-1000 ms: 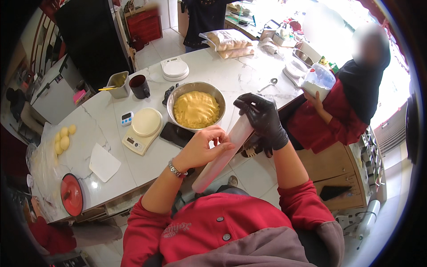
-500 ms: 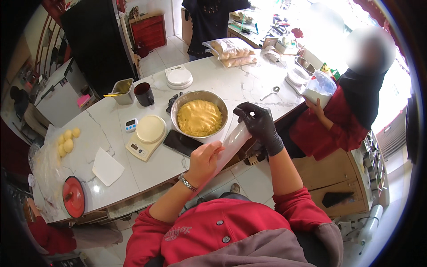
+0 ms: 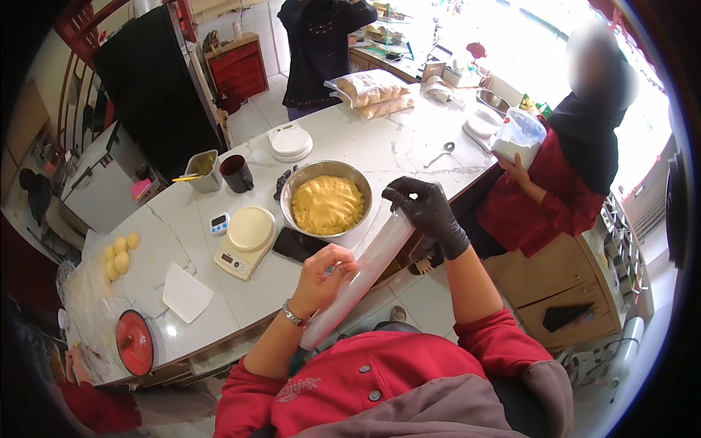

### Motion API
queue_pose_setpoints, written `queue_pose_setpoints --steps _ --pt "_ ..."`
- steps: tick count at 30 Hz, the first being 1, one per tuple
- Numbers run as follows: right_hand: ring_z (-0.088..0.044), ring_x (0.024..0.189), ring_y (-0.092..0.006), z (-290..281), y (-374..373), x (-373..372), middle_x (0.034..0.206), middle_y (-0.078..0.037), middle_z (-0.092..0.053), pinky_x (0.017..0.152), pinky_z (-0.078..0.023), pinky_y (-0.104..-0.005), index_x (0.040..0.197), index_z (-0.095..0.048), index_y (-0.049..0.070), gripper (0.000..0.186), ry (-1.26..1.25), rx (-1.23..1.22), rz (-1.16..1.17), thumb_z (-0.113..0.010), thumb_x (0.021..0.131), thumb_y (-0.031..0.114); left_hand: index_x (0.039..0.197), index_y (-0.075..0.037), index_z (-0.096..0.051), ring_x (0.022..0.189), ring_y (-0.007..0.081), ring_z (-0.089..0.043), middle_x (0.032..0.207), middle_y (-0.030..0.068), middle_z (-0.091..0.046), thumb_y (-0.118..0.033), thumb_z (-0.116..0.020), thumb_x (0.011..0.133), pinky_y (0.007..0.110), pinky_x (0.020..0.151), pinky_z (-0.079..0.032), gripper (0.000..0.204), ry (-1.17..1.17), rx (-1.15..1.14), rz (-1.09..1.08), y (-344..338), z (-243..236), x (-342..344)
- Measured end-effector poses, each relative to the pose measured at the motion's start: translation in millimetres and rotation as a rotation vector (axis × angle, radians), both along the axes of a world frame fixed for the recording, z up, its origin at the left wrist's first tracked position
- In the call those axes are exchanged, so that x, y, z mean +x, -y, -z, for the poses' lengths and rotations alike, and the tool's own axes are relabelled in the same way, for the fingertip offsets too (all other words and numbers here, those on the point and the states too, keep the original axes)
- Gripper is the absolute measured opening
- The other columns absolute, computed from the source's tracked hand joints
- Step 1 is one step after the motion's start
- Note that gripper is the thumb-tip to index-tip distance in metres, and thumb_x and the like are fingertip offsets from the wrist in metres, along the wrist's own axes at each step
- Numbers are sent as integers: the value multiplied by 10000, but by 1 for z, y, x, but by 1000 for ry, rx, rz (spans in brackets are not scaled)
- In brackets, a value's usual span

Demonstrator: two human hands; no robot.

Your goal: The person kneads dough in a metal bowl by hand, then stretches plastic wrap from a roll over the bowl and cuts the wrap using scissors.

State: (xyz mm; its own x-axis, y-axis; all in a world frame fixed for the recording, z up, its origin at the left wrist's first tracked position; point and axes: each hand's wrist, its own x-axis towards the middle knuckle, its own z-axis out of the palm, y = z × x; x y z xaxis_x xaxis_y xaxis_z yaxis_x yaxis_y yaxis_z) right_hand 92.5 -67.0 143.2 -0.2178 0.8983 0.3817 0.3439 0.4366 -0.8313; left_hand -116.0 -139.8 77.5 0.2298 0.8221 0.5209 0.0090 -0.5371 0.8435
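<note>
1. Translucent plastic roll point(image 3: 372, 274): held slanted, before the white marbled surface point(image 3: 376, 150).
2. Bare left hand point(image 3: 326, 277): at the roll's nine o'clock side, thumb and fingers near together; clamping cannot be determined.
3. Black-gloved right hand point(image 3: 431, 215): fingers clamped on the roll's one o'clock end.
4. Round silver metal bowl point(image 3: 321, 167), yellow dough point(image 3: 327, 204) inside: eleven o'clock from roll.

White marbled counter point(image 3: 164, 244) with steel bowl point(image 3: 326, 168), cream scale point(image 3: 247, 237), timer point(image 3: 219, 223), dark mug point(image 3: 236, 174), red lid point(image 3: 136, 342), spoon point(image 3: 441, 155)
</note>
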Motion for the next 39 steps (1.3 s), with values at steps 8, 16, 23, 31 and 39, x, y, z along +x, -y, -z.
queue_pose_setpoints --steps 8,16,23,31,39 --pt "-549 568 -90 17 4 -2 655 -67 -618 564 -449 -257 865 -636 2 178 49 -77 9 -624 808 170 844 -45 -527 598 162 -523 658 90 -523 -134 -548 849 303 576 -412 93 -285 -57 -130 10 11 6" --pt "-550 578 -87 17 8 -7 656 -67 -616 577 -449 -251 864 -640 2 179 16 -54 20 -627 804 171 685 -69 -507 630 218 -525 655 66 -533 -240 -666 756 344 570 -401 245 -653 181 16 2 -12 -19" --pt "-557 587 -84 11 12 -4 645 -54 -612 581 -450 -248 855 -641 5 189 -15 -126 4 -627 808 187 707 -47 -471 747 173 -563 703 59 -519 -111 -687 729 270 664 -432 226 -133 -61 63 16 8 -18" --pt "-555 544 -101 34 -2 -8 610 -59 -606 538 -458 -269 809 -638 -8 206 83 27 105 -638 792 197 752 -47 -497 600 300 -452 677 128 -505 -189 -566 838 356 572 -397 179 -683 271 -168 2 24 -13" --pt "-540 522 -103 15 -54 31 609 -68 -601 494 -432 -258 805 -651 -10 238 -57 -154 105 -648 771 226 656 -15 -542 520 104 -398 583 80 -457 -253 -592 830 268 465 -323 299 -511 -7 61 -64 -16 6"
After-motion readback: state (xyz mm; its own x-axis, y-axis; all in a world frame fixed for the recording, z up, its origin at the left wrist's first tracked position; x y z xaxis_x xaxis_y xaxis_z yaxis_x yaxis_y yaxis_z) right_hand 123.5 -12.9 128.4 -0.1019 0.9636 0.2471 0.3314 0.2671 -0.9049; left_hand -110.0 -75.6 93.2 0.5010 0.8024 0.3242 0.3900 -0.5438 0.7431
